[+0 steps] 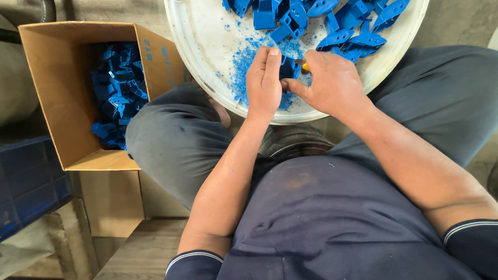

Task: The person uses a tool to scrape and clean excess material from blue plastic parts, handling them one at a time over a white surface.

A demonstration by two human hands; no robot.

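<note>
Over the near rim of the white tray [207,83], the left hand [263,83] is pinching a blue plastic part [288,67] while the right hand [332,83] is gripping a yellow-handled blade [305,66] against it; probably best trimming with short strokes, directed away from the fingers.

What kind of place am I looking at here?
Probably a small plastics workshop: a white tray of blue moulded parts with blue shavings, and a cardboard box of the same parts.
</note>
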